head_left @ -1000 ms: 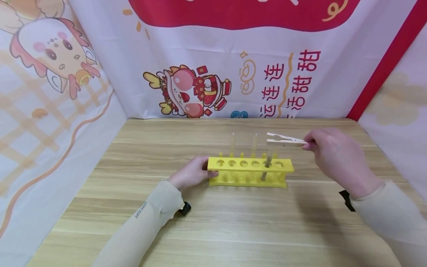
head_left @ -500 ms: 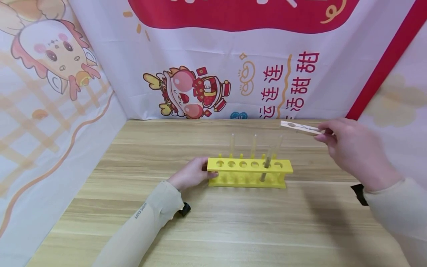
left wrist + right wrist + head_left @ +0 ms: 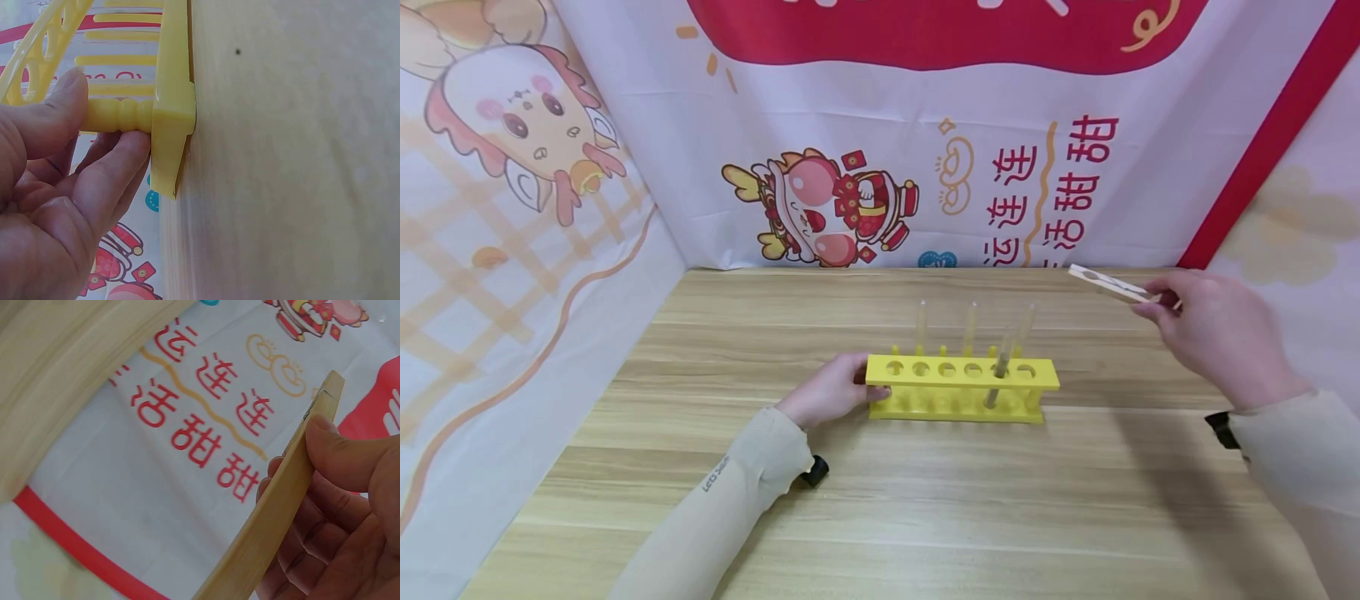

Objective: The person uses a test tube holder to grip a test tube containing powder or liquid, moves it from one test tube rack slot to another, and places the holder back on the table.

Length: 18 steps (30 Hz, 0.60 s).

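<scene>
A yellow test tube rack (image 3: 962, 372) stands on the table. My left hand (image 3: 831, 392) grips its left end, and in the left wrist view the thumb and fingers close around the rack's end post (image 3: 119, 115). One clear test tube (image 3: 997, 375) leans in a hole near the right end. Behind the top plate stand three more clear tubes: a left tube (image 3: 922, 323), a middle tube (image 3: 972, 323) and a right tube (image 3: 1026, 323). My right hand (image 3: 1225, 333) holds a wooden test tube clamp (image 3: 1108, 283) in the air, right of the rack. Nothing sits between the clamp's jaws.
The wood-grain table (image 3: 925, 508) extends in front of the rack and to both sides. A printed white cloth (image 3: 865, 108) hangs behind the table's back edge, with further cloth on the left and right. A black strap (image 3: 815, 472) shows under the left sleeve.
My right hand has moved right, carrying the clamp away from the rack. The clamp's spread jaws have come together. My left hand and the rack have stayed in place.
</scene>
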Motion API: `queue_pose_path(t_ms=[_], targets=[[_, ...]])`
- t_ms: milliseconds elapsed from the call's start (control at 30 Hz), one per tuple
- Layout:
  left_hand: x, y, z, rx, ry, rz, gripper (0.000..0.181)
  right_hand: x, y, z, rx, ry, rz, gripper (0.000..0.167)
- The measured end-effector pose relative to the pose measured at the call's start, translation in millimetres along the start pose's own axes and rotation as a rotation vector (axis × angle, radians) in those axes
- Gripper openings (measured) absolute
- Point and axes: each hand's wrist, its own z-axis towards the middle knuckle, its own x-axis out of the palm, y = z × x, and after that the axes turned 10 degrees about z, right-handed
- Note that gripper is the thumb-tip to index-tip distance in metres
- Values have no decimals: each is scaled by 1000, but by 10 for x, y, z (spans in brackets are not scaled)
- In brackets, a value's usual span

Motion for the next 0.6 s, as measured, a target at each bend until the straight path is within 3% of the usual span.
queue_pose_path(t_ms=[233, 467, 600], targets=[[1, 8, 5, 7, -4, -7, 28, 96, -313, 12, 51, 83, 38, 15], [1, -9, -5, 4, 1, -5, 29, 233, -694, -17, 162, 237, 101, 21], [-1, -21, -12, -7, 4, -9, 29, 353, -941, -34, 186, 296, 118, 24]])
